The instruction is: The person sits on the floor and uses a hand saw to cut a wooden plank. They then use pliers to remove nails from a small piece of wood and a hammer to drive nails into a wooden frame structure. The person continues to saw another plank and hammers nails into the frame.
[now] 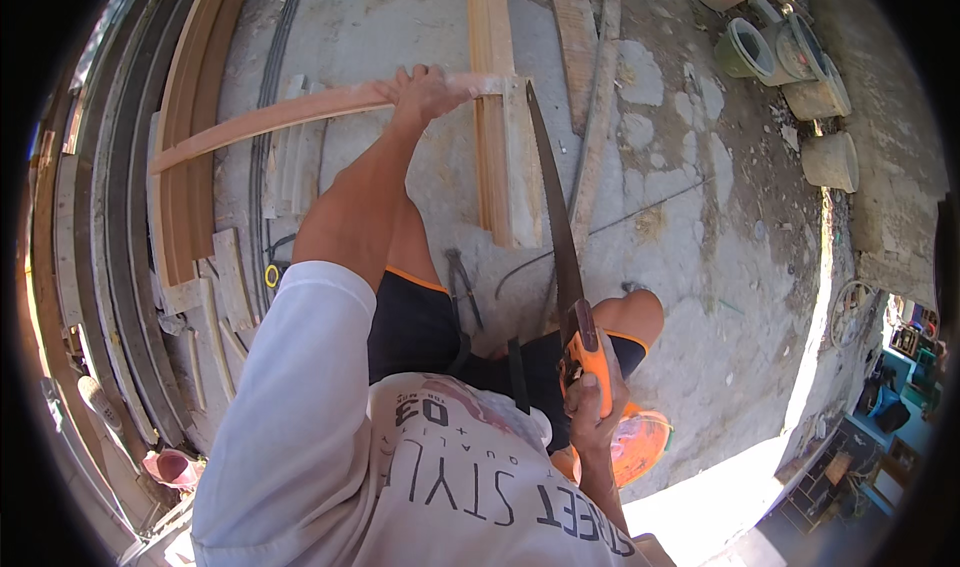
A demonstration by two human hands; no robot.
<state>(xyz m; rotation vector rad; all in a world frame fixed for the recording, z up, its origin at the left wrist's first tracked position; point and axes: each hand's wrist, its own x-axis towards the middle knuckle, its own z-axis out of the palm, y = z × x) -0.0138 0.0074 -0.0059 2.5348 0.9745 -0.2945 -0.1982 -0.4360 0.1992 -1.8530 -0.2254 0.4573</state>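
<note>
Your left hand (425,92) lay on the long curved wooden strip (270,117), fingers wrapped down over its top edge and pressing it where it crossed the upright plank (492,97); the strip ran from there out to your left, bowing downward toward the stack of curved timber (185,137) along the wall. Your right hand (592,412) was closed tight round the orange handle of the handsaw (560,237) — fingers fully curled, nothing else in them; the dark blade rose from that grip up and slightly leftward, its tip close to the end of the strip, just right of the upright plank; whether the teeth actually touched the wood I could not tell.

You stood over a rough concrete floor (690,207), knees bent, dark shorts with an orange hem showing below your pale printed shirt; an orange sandal (635,447) sat under your right hand. Loose boards (590,87) lay on the floor beyond the saw, slanting away from you; a pair of dark pliers (462,287) lay between your knees and the plank's lower end — near, not touching. Well apart, at the upper right, several pale buckets (800,57) lay tipped against a wall; a thin wire curved across the floor toward them.
</note>
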